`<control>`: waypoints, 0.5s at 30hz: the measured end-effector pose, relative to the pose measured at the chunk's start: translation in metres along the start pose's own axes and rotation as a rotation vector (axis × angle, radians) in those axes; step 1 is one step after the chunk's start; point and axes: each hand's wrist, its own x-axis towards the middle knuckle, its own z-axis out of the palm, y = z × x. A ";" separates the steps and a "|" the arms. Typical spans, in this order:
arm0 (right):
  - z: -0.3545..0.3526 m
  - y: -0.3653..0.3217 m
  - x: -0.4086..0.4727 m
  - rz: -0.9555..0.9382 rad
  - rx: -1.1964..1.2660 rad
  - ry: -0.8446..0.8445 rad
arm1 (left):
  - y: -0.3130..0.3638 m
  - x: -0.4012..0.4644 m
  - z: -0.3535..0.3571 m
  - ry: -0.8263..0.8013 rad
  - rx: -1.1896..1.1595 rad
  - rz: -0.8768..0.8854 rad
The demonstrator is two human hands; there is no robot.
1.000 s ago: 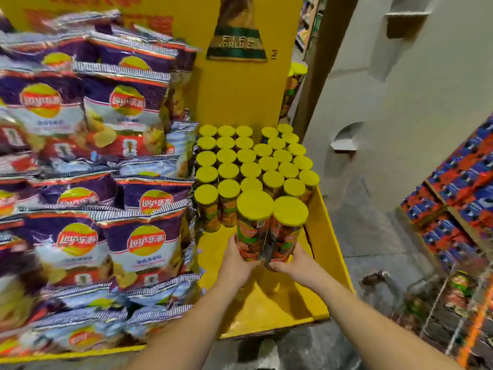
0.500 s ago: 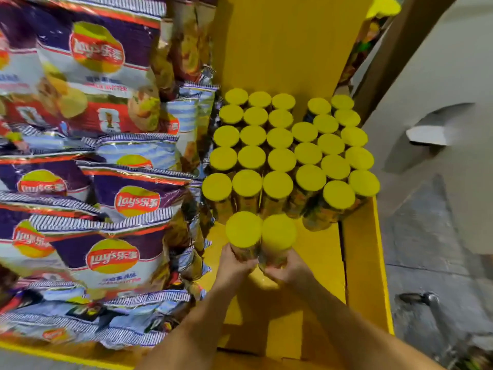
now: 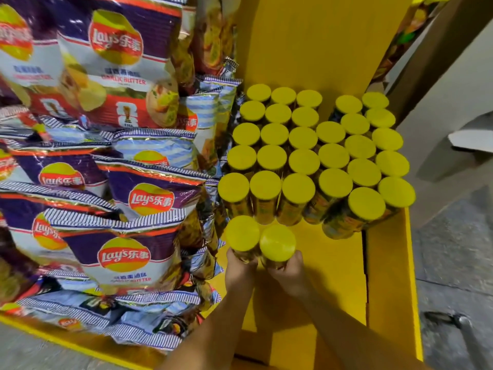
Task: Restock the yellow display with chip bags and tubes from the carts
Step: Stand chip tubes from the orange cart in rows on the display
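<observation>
Left hand (image 3: 238,271) grasping one yellow-lidded tube (image 3: 242,233), right hand (image 3: 288,273) grasping another (image 3: 277,243), side by side, touching, near the standing tubes (image 3: 304,161) in the yellow display (image 3: 389,289).

Single head view, steep downward look – close over yellow display (image 3: 386,276), facing its back panel

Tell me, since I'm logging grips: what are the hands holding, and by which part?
Each grips one yellow-lidded chip tube by its body below the lid: left hand the left tube, right hand the right tube.
</observation>
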 end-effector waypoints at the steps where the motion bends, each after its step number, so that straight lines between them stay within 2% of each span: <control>1: 0.003 -0.002 0.001 0.000 -0.018 -0.005 | 0.001 -0.002 0.000 0.013 -0.023 -0.042; 5: 0.014 -0.016 0.012 -0.003 -0.122 -0.036 | 0.006 0.006 0.001 0.043 -0.292 -0.155; 7: 0.018 -0.025 0.016 0.014 -0.150 -0.057 | 0.013 0.008 0.000 0.075 -0.353 -0.168; 15: 0.026 -0.043 0.032 0.004 -0.140 -0.003 | 0.025 0.023 -0.002 0.040 -0.289 -0.180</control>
